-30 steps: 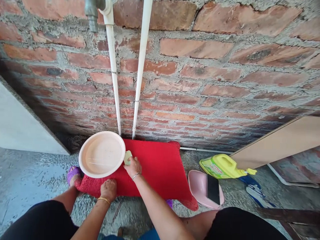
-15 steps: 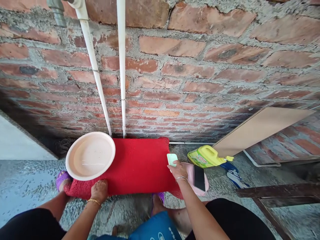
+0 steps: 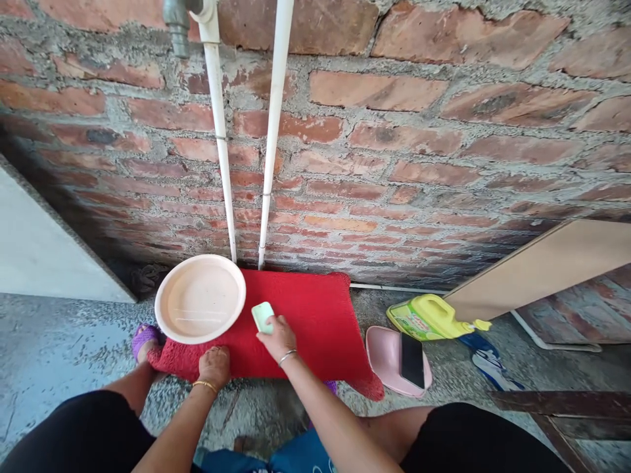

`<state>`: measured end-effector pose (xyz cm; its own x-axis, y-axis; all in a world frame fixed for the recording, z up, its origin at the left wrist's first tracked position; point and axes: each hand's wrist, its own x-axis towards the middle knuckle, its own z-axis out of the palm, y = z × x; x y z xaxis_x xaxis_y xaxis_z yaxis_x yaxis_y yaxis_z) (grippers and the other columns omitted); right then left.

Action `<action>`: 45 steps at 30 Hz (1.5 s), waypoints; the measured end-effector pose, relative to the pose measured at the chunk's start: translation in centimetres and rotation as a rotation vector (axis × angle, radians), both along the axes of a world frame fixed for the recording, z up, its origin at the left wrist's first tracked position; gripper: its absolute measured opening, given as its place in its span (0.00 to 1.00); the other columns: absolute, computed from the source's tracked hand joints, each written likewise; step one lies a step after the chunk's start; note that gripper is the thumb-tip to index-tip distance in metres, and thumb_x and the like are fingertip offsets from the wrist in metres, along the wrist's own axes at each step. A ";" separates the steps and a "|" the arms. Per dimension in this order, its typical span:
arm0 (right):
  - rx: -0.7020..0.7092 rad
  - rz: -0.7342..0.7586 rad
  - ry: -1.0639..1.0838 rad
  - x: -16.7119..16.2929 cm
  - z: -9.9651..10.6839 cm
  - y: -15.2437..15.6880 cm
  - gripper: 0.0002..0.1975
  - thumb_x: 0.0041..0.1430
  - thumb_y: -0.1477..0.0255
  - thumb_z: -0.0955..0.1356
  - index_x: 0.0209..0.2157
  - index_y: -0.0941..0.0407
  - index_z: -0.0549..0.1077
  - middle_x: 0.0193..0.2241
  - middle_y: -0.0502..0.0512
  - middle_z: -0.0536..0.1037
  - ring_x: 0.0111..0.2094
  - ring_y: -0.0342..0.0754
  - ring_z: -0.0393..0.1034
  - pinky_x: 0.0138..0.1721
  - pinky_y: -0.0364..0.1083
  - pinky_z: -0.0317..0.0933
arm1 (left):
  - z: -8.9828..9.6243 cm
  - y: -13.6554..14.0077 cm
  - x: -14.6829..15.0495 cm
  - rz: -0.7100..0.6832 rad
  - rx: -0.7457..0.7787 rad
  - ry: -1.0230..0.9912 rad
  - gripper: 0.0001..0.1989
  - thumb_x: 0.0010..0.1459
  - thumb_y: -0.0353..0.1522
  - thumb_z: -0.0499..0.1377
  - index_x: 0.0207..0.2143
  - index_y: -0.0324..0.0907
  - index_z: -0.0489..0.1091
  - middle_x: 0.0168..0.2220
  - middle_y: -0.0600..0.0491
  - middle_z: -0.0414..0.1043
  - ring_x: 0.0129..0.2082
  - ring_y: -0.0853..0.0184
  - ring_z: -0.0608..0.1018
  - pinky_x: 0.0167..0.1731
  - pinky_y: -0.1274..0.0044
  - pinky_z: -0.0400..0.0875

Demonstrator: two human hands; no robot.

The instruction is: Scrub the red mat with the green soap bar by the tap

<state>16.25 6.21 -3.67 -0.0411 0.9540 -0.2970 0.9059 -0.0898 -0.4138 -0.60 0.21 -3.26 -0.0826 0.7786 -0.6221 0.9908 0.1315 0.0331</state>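
Note:
A red mat (image 3: 305,328) with a coarse looped border lies spread out in front of me at the foot of the wall. My left hand (image 3: 215,366) is on its near edge, fingers curled down over the material. Above the mat's middle-left, my right hand (image 3: 279,340) grips a pale green block (image 3: 263,316) with rounded corners; whether it is a brush or soap I cannot tell. A pale pink basin (image 3: 200,299) holding water stands on the mat's left end, just beyond my left hand.
Right of the mat are a pink tub (image 3: 387,361) with a dark flat slab (image 3: 412,360), a yellow detergent jug (image 3: 426,316) and blue-and-white slippers (image 3: 493,368). White pipes (image 3: 224,144) run down the brick wall (image 3: 374,157). A dark wooden frame (image 3: 562,404) stands at right.
My right hand has moved left with the pale green block, from the mat's right edge to near the basin. My left hand stays on the near edge. The whole view has shifted.

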 end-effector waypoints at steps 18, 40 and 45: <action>-0.112 -0.474 -0.311 22.0 2.5 -0.6 0.16 0.52 0.62 0.65 0.42 0.55 0.69 0.37 0.57 0.70 0.35 0.48 0.69 0.35 0.44 0.59 | -0.4 0.0 -0.2 -0.033 -0.027 -0.001 0.18 0.45 0.25 0.58 0.43 0.35 0.70 0.43 0.40 0.74 0.46 0.60 0.76 0.43 0.72 0.70; -0.016 -0.198 -0.213 13.8 -0.1 -4.6 0.13 0.46 0.64 0.69 0.36 0.51 0.71 0.35 0.48 0.68 0.32 0.42 0.65 0.32 0.40 0.54 | -0.9 0.0 -0.3 -0.009 -0.026 -0.028 0.18 0.43 0.24 0.59 0.41 0.37 0.72 0.44 0.39 0.75 0.45 0.59 0.77 0.41 0.71 0.71; -0.114 -0.522 -0.291 21.8 2.0 -4.7 0.09 0.50 0.63 0.66 0.33 0.53 0.69 0.29 0.52 0.72 0.28 0.45 0.68 0.28 0.43 0.56 | -0.7 -0.2 -0.3 -0.022 -0.016 -0.033 0.18 0.43 0.25 0.59 0.41 0.37 0.72 0.44 0.39 0.75 0.45 0.59 0.77 0.42 0.71 0.71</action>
